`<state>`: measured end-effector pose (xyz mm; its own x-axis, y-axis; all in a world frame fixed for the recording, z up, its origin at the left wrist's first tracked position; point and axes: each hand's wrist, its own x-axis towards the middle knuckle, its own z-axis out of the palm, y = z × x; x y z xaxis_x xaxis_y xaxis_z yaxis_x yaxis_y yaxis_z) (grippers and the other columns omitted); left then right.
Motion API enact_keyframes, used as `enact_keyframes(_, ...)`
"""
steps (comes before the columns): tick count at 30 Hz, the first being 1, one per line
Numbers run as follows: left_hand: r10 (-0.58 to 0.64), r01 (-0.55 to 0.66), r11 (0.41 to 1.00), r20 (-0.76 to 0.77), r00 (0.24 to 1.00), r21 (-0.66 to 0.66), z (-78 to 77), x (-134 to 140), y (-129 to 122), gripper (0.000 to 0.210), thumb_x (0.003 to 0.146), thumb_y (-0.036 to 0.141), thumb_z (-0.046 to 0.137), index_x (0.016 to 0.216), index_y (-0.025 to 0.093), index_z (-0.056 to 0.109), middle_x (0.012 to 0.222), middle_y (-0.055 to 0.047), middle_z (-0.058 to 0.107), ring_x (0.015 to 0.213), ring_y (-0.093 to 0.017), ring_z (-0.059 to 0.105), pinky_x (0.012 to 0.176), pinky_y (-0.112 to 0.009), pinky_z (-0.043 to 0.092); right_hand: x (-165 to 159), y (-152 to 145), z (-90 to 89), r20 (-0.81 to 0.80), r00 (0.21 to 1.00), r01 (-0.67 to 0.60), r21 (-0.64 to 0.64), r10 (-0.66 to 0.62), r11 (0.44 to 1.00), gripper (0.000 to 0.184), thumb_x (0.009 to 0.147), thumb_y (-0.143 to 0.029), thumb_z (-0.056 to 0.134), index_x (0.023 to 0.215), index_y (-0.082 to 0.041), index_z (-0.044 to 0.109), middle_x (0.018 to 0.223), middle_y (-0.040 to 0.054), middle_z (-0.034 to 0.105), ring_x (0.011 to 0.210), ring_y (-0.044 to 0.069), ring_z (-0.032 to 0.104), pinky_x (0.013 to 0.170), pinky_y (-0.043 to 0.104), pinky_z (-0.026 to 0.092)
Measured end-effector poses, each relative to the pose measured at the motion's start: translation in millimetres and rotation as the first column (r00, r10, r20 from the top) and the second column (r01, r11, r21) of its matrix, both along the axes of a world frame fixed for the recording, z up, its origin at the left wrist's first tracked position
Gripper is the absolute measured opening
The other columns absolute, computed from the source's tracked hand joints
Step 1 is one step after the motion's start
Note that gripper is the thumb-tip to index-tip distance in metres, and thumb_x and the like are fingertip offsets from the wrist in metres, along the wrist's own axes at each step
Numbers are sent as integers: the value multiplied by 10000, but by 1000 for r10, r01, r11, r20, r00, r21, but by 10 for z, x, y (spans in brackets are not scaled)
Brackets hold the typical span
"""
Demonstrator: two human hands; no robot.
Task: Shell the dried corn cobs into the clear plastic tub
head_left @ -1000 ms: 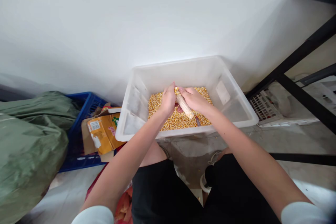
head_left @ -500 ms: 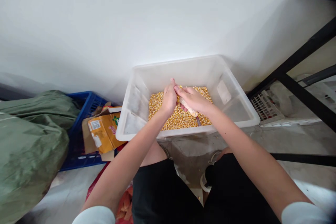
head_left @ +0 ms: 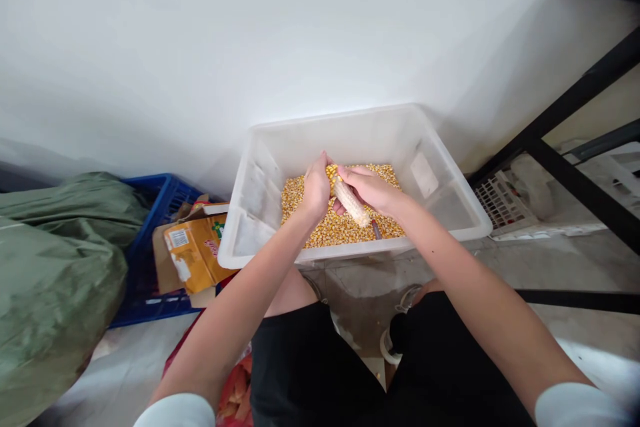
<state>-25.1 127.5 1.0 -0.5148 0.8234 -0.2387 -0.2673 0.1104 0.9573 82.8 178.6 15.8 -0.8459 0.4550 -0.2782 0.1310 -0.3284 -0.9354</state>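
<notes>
An ear of corn (head_left: 351, 201) is held between my two hands above a white plastic bin (head_left: 357, 255). Its near part is a bare, pale cob, while yellow kernels still cover the far end. My left hand (head_left: 318, 185) is closed around that far end from the left. From the right, my right hand (head_left: 371, 188) grips the cob, its thumb against the kernels. Loose corn kernels (head_left: 327, 235) spread over the bin's floor. Among them, near the front wall, lies a dark, thin tool-like piece (head_left: 377, 230), partly buried.
Left of the bin stands a blue crate (head_left: 150, 307) with torn cardboard packaging (head_left: 200, 250); a green sack (head_left: 60, 267) leans beside it. A red bag (head_left: 237, 393) lies by my left leg. On the right are a black metal frame (head_left: 545, 147) and a white basket (head_left: 503, 203).
The ear of corn has turned so more of its bare cob and kernelled end show. My left hand has shifted slightly left, and the hands are a little further apart.
</notes>
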Motion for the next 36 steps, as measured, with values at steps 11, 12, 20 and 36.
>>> enact_keyframes(11, 228, -226, 973, -70, 971, 34, -73, -182, 78, 440, 912, 613, 411, 768, 212, 522, 582, -7, 545, 614, -169, 584, 597, -288, 432, 108, 249, -163, 109, 952, 129, 707, -287, 696, 209, 918, -367, 571, 1047, -225, 654, 1166, 67, 687, 1100, 229, 615, 966, 390, 449)
enact_keyframes(12, 238, -237, 971, -73, 968, 27, -76, -186, 75, 445, 904, 630, 434, 777, 213, 525, 573, -7, 536, 615, -174, 583, 590, -289, 427, 113, 232, -155, 87, 954, 146, 700, -286, 699, 231, 928, -386, 558, 1080, -234, 641, 1204, 64, 674, 1117, 225, 610, 967, 382, 449)
enact_keyframes(20, 85, -83, 996, -90, 992, 22, -89, -132, 27, 534, 897, 697, 408, 694, 214, 514, 497, -2, 475, 511, -138, 502, 480, -247, 361, 32, 10, -87, 126, 986, 18, 574, -111, 819, 536, 928, -636, 465, 1246, -208, 524, 871, 71, 704, 630, 177, 662, 552, 293, 507)
enact_keyframes(36, 138, -144, 990, -336, 932, 8, -196, -174, 65, 547, 893, 693, 407, 657, 220, 550, 539, -25, 526, 565, -169, 531, 504, -259, 368, 17, 11, -93, 79, 991, 34, 615, -104, 788, 379, 1030, -436, 316, 777, -215, 491, 636, 27, 640, 552, 156, 651, 495, 248, 452)
